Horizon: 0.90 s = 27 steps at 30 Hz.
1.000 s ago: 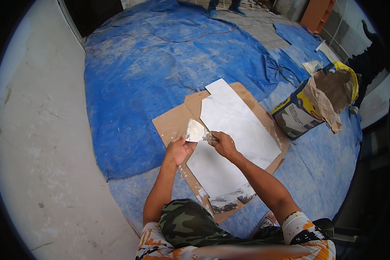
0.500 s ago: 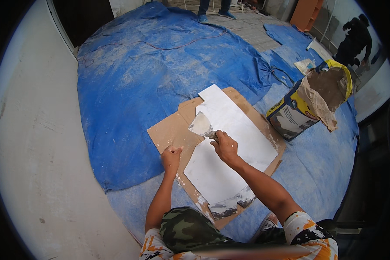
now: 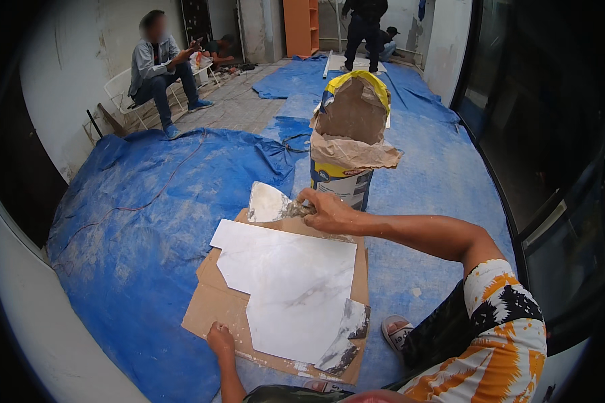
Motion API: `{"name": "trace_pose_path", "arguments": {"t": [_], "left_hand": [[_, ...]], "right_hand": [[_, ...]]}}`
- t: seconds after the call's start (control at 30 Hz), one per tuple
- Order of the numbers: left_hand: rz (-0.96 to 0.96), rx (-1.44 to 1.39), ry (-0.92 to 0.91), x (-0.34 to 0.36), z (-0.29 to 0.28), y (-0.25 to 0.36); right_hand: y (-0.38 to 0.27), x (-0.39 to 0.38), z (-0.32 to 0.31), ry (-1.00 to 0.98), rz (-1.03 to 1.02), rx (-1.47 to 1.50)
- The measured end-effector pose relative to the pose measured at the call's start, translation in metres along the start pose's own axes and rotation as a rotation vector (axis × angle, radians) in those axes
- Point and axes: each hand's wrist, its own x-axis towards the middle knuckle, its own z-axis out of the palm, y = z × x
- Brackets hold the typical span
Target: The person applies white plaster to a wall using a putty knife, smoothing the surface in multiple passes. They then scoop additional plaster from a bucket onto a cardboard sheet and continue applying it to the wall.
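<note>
Head view shows the right hand (image 3: 331, 213) gripping a whitish-bladed metal putty knife (image 3: 267, 203) at centre, while a white grey-veined tile (image 3: 296, 275), already notched, lies apparently loose on brown cardboard (image 3: 215, 305) at lower centre, the left hand (image 3: 220, 338) curled, contents unclear.

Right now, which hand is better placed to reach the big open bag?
Probably the right hand: it holds the scraper and looks much nearer the bag. The left hand is farther back, down by the cardboard.
</note>
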Motion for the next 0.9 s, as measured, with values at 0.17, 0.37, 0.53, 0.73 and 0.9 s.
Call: {"name": "trace_pose_path", "arguments": {"t": [0.17, 0.37, 0.53, 0.73, 0.9], "left_hand": [[-0.070, -0.226, -0.109, -0.007, -0.064, 0.055], [0.034, -0.195, -0.184, -0.043, -0.169, 0.241], [0.088, 0.004, -0.349, -0.100, -0.207, 0.437], [0.072, 0.054, -0.810, -0.193, -0.216, 0.567], [0.022, 0.000, -0.876, -0.206, -0.211, 0.575]], "right_hand": [[0.047, -0.022, -0.207, 0.572, -0.008, -0.745], [0.153, 0.032, -0.341, 0.203, 0.071, -1.117], [0.259, 0.107, -0.360, 0.086, 0.059, -1.036], [0.322, 0.141, -0.347, 0.046, 0.199, -0.658], [0.331, 0.146, -0.328, 0.121, 0.221, -0.524]]}}
